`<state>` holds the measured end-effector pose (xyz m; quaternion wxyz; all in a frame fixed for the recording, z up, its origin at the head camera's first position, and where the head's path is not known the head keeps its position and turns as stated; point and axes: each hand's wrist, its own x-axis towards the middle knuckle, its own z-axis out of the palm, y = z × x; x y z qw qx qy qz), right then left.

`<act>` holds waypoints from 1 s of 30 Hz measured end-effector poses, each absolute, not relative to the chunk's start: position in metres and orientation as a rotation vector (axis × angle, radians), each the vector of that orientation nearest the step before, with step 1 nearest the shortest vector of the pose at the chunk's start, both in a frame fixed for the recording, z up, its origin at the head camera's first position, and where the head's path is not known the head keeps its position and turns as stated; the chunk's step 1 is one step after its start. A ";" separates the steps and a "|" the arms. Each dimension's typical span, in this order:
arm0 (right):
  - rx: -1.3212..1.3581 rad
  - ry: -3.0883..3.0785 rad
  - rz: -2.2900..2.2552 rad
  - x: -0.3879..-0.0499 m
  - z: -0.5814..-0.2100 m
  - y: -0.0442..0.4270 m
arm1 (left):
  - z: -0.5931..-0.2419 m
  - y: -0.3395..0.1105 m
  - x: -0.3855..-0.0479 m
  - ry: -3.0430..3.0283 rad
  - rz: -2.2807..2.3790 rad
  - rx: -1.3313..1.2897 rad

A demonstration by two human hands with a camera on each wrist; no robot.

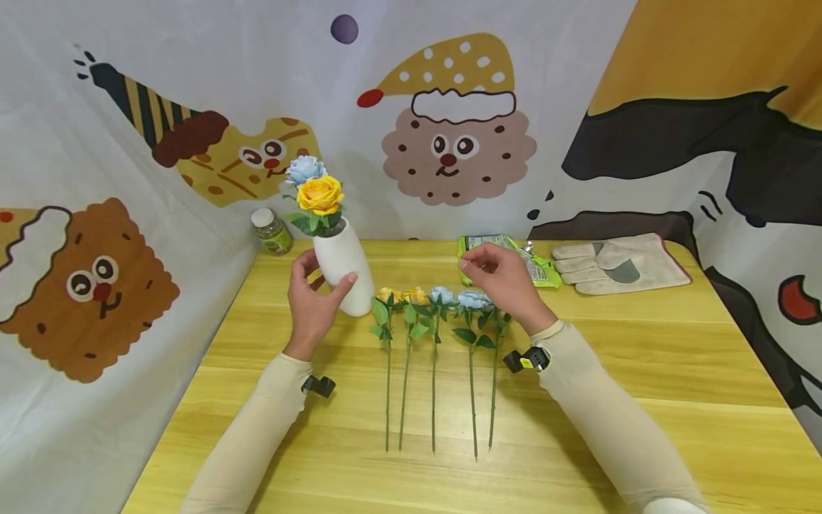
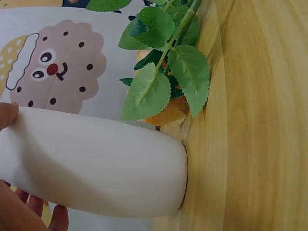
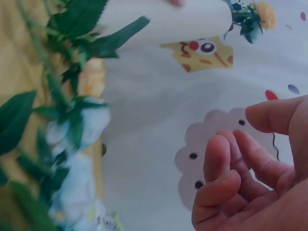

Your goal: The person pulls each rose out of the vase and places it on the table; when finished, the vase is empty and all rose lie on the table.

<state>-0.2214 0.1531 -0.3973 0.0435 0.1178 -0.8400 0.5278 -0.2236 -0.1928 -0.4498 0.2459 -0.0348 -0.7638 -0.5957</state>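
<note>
A white vase (image 1: 347, 268) stands on the table, holding a yellow rose (image 1: 320, 195) and a light blue rose (image 1: 305, 170). My left hand (image 1: 312, 303) grips the vase from its left side, thumb on the near face; in the left wrist view, thumb and fingers lie on opposite sides of the vase (image 2: 106, 163). Right of it, several artificial roses lie in a row, yellow roses (image 1: 416, 295) then blue roses (image 1: 442, 295), stems toward me. Above the blue blooms hovers my right hand (image 1: 507, 285), fingers loosely bent with nothing in them, also in the right wrist view.
A small jar with a white lid (image 1: 272, 231) stands at the back left corner. Behind the right hand lies a green packet (image 1: 542, 271) with a metal clip. Pale work gloves (image 1: 623, 265) are at the back right, before a cartoon-printed cloth (image 1: 257, 57).
</note>
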 end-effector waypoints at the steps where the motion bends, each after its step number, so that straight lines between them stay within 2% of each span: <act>1: 0.371 -2.561 1.638 -0.222 -0.394 0.149 | -0.450 -0.193 -0.224 -2.083 -1.628 -0.093; 21: 0.697 -2.431 1.638 -0.244 -0.333 0.045 | -0.449 -0.195 -0.224 -2.098 -1.610 -0.113; 30: 0.797 -2.482 1.578 -0.260 -0.321 -0.001 | -0.447 -0.192 -0.222 -2.116 -1.626 -0.083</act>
